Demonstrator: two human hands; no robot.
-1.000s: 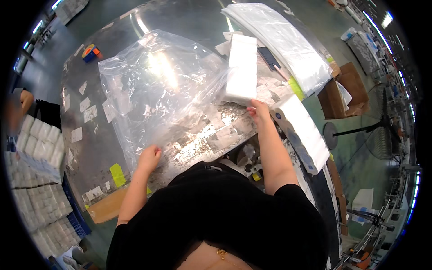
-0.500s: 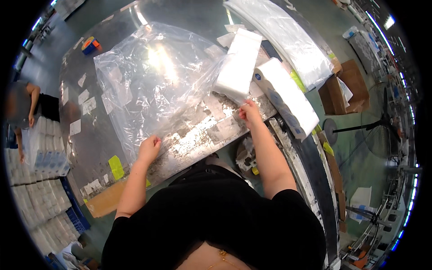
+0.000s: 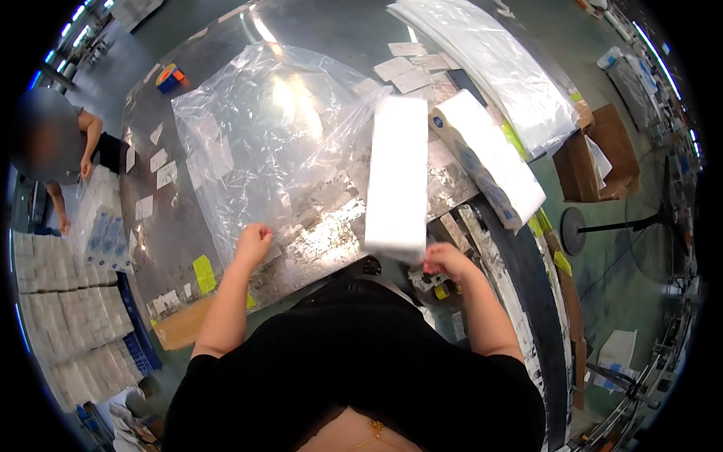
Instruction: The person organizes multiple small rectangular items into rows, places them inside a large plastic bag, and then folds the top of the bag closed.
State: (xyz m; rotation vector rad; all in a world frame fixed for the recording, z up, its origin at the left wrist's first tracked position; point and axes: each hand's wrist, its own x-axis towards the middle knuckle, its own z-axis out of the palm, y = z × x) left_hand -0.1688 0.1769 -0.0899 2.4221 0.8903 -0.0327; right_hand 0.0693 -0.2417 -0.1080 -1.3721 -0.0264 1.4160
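A large clear plastic bag point(image 3: 248, 128) lies spread over the metal table. At its near edge is my left hand point(image 3: 254, 245), fingers closed in a pinch on the film. My right hand point(image 3: 449, 262) grips the near end of a long white wrapped pack point(image 3: 397, 173). That pack is slightly blurred and reaches over the table's front edge, its far end beside the bag. Just right of it lies a similar white pack point(image 3: 493, 162) with blue print along its side.
Stacked clear film point(image 3: 497, 75) lies at the far right, beside an open cardboard box point(image 3: 599, 158). A tape roll point(image 3: 170, 78) and paper scraps point(image 3: 166, 175) are on the table. A floor fan point(image 3: 655, 215) stands right. At left, a co-worker point(image 3: 86, 143) handles packs near stacked white packs point(image 3: 71, 301).
My right hand has drawn the white pack toward me, swinging it more upright in view. My left hand stays nearly in place at the bag's edge.
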